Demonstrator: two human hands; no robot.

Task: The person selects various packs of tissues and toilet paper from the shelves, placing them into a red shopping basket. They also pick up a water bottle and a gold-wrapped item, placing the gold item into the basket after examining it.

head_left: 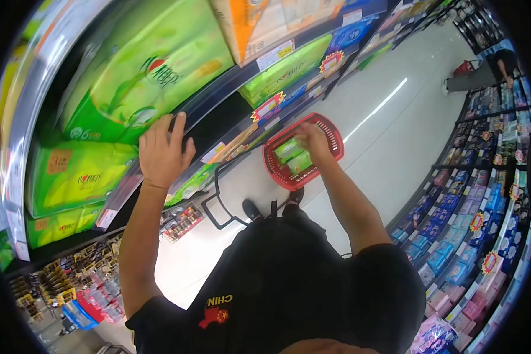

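Observation:
My left hand [164, 150] lies on the dark front edge of a shelf [218, 88], fingers spread and holding nothing. Right behind its fingertips stands a large green tissue pack [150, 74]; smaller green packs [79, 180] are stacked on the left. Over a red shopping basket [269, 167] on the floor is my right hand [314, 143], its fingers smeared by motion. Inside the basket lie green tissue packs [300, 163], close under those fingers. A black pull handle [218, 203] sticks out of the basket on the left.
Shelves of blue and pink packs [448, 236] line the right side. A person [489, 68] bends toward them at the far right. White floor [389, 124] runs between the rows. Small hanging goods [94, 271] are at lower left, and my shoes [252, 210] stand beside the basket.

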